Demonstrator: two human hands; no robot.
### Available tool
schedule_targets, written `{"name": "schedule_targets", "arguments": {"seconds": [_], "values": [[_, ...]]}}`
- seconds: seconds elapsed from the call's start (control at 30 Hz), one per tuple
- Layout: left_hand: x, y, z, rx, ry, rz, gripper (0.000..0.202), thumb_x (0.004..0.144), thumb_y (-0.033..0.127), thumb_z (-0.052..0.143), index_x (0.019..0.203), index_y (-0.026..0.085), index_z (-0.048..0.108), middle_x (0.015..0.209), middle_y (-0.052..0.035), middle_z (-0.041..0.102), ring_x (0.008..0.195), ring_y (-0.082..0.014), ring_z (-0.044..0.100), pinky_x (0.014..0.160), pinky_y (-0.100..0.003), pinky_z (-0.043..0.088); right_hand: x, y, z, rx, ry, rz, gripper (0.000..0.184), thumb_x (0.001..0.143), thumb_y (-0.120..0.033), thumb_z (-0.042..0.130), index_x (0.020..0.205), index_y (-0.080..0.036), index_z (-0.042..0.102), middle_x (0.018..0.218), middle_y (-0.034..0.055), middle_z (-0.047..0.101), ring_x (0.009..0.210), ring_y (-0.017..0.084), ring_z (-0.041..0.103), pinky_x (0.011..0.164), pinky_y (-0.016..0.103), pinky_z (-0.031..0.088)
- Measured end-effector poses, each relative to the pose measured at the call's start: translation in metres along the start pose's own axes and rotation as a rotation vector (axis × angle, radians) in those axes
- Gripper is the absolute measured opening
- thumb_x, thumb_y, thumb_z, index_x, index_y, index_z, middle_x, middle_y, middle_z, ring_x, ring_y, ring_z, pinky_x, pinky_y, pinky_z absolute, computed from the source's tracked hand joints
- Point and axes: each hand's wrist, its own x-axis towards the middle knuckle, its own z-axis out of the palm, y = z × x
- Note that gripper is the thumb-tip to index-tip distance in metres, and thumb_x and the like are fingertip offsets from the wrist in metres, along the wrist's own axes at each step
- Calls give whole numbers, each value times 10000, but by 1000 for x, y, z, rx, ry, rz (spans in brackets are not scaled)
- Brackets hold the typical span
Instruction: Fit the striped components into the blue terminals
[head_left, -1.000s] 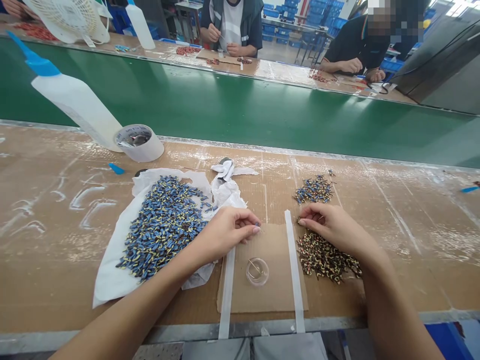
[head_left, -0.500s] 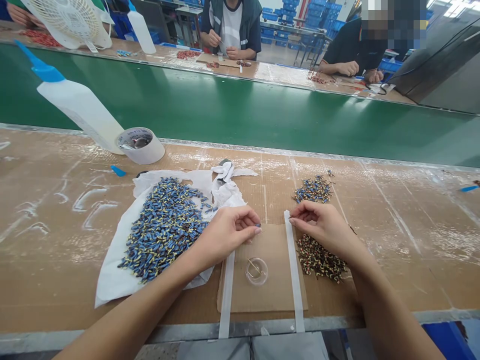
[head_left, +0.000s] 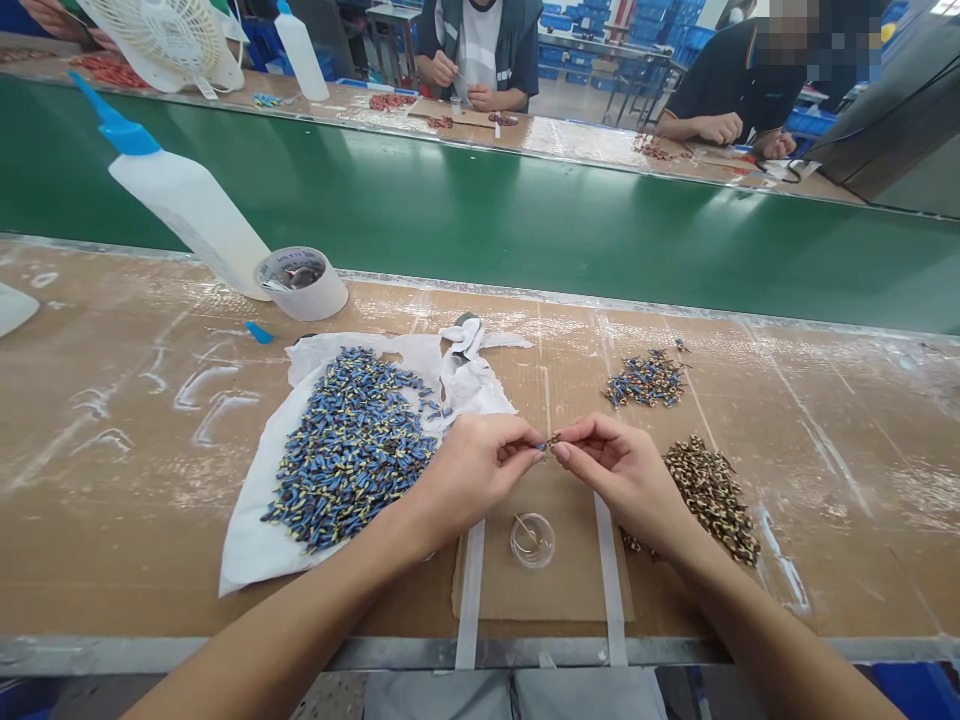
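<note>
My left hand pinches a tiny blue part between thumb and fingers. My right hand pinches a small dark part, and the two fingertips meet above a cardboard pad taped to the bench. A heap of small blue parts lies on a white sheet left of my left hand. A pile of dark and yellow parts lies right of my right hand. A little clear dish stands on the pad just below both hands.
A smaller group of blue parts lies beyond my right hand. A white squeeze bottle and a roll of tape stand at the back left. A green belt runs behind the bench. Other people work across it.
My right hand left the dark pile and moved left to meet my left hand's fingertips. The view shifted slightly to the left.
</note>
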Motion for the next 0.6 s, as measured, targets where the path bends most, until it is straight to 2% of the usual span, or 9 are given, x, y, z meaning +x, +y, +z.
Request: {"name": "schedule_targets", "arguments": {"seconds": [0.1, 0.33, 0.47, 0.6], "values": [[0, -2, 2, 38, 6, 32, 126, 861, 184, 578, 867, 160, 701, 776, -22, 696, 693, -140, 596, 647, -249, 418, -1, 3, 3, 1, -11, -16, 133, 836, -308, 663, 878, -186, 632, 866, 49, 690, 813, 173, 660, 768, 319, 535], [1, -9, 5, 265, 87, 216, 184, 909, 234, 549, 803, 152, 674, 740, -32, 631, 678, -138, 556, 638, -250, 408, -1, 6, 9, 1, 28, -38, 112, 845, -290, 650, 843, -180, 626, 828, 41, 653, 778, 163, 623, 735, 301, 510], [-1, -10, 7, 402, 189, 320, 268, 944, 244, 483, 775, 140, 664, 717, -31, 567, 670, -143, 513, 611, -253, 393, -3, 4, 10, 41, 13, -24, 105, 854, -275, 640, 827, -178, 610, 806, 27, 625, 764, 151, 601, 714, 283, 486], [-1, -10, 10, 452, 271, 425, 295, 953, 213, 455, 734, 131, 635, 690, -23, 537, 654, -143, 487, 595, -255, 380, -2, 4, 9, 3, -10, -77, 94, 864, -252, 623, 813, -179, 593, 783, 14, 582, 749, 143, 564, 694, 272, 460]]}}
